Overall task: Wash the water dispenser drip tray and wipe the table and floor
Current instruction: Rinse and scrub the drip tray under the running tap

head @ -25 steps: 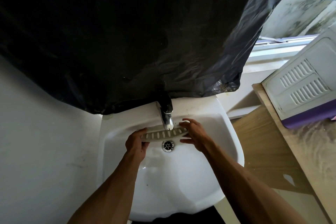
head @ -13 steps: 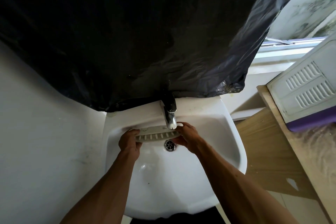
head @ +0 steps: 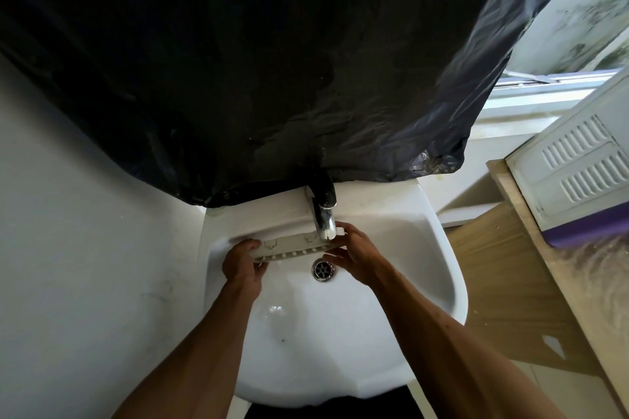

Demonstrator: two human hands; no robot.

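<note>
Grey slotted plastic drip tray [head: 292, 248] spans between both grips: left hand [head: 243, 265] clamps one end, right hand [head: 357, 255] clasps the other. Chrome tap spout [head: 325, 223] sits just above the right grip, likely for rinsing. Round metal drain [head: 323, 269] lies just below, so runoff stays in the white ceramic basin [head: 425, 248].

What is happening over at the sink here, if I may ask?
A person is holding a white slotted drip tray over the white sink, right beneath the chrome tap. The left hand grips the tray's left end and the right hand grips its right end, with the drain just below. Whether water is running cannot be told. A black plastic sheet hangs above.
</note>
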